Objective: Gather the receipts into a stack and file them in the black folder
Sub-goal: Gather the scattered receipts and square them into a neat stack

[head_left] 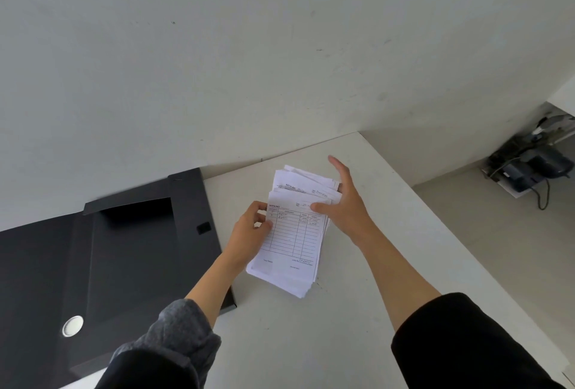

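A loose stack of white receipts (292,242) with printed grids lies on the white table (311,342), its sheets fanned unevenly at the far end. My left hand (249,233) grips the stack's left edge, fingers curled over the top sheet. My right hand (345,199) presses against the stack's right edge, thumb on the top receipt, fingers spread. The black folder (124,248) lies open and flat to the left of the stack, with a silver round fitting (72,325) near its front.
A pale wall rises directly behind the table. The table's right edge runs diagonally; beyond it, on the floor at the far right, sits a dark device with cables (529,167).
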{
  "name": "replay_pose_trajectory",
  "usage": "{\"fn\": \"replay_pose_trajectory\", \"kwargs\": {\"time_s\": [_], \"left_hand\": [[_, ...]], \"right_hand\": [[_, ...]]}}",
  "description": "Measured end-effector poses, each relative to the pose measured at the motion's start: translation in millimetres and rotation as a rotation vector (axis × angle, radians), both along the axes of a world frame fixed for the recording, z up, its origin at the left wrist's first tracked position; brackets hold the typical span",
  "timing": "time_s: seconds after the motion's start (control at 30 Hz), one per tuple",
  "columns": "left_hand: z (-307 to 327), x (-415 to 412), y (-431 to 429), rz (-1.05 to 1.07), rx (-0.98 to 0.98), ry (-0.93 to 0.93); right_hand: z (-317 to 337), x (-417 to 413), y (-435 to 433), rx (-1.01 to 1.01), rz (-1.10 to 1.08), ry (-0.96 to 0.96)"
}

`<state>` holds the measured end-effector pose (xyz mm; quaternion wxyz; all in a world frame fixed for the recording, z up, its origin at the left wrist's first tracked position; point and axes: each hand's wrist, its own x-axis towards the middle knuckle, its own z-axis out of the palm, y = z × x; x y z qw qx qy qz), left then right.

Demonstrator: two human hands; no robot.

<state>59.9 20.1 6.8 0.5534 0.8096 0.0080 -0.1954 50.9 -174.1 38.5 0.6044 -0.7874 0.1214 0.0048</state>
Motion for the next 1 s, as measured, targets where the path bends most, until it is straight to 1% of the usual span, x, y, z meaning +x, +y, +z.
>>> {"fn": "replay_pose_trajectory", "kwargs": {"time_s": [0.13, 0.47, 0.6, 0.67, 0.73, 0.83, 0.9, 1.0], "left_hand": [[2, -1, 0, -0.035, -0.028, 0.039], [3, -4, -2, -0.029, -0.041, 0.051], [0, -6, -2, -0.006, -0.049, 0.054], [-2, -6, -1, 0.022, -0.061, 0.062], [-1, -6, -1, 0.087, -0.114, 0.080], [-1, -5, -3, 0.190, -0.169, 0.104], [-1, -4, -4, 0.196, -0.104, 0.064], [2, -4, -4, 0.085, 0.117, -0.104]], "right_hand": [[-2, 1, -2, -0.075, 0.033, 0.037], [-5, -2, 0, -0.138, 0.097, 0.087], [-6, -6, 2, -0.124, 0.108, 0.129], [-9, -7, 3, -0.102, 0.039, 0.118], [-12, -9, 5, -0.046, -0.061, 0.140], [-19, -15, 10, 0.021, -0.046, 0.192], [-23, -18, 16, -0.003, -0.029, 0.173], [-23, -17, 18, -0.110, -0.034, 0.122]]}}
